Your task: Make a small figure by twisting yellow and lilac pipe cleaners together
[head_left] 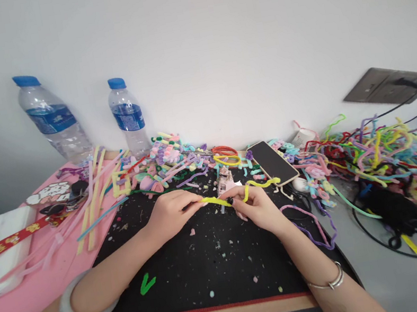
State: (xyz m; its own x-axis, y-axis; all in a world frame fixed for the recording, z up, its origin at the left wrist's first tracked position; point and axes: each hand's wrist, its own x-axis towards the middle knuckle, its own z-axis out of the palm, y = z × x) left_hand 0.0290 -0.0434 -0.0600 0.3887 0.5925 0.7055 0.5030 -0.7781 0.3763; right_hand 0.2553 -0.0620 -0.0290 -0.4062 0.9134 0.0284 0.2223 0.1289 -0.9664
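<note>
A yellow pipe cleaner (216, 201) stretches between my two hands above the black mat (182, 279). The fingertips of my left hand (171, 213) pinch its left end. My right hand (256, 208) grips it farther along, with thumb and fingers closed. Past the right hand, the wavy free end of the pipe cleaner sticks out to the right. Just behind the hands lies a small pinkish item (224, 179), partly hidden by the fingers. A bent green pipe-cleaner piece (147, 283) rests on the mat nearer to me.
Two water bottles (128, 119) stand against the wall. A phone (273, 162) lies behind my right hand. Tangled pipe cleaners (385, 151) heap at the right, beside a black cable bundle (397, 206). On the left are pink paper (29, 308) and a white box (0, 235).
</note>
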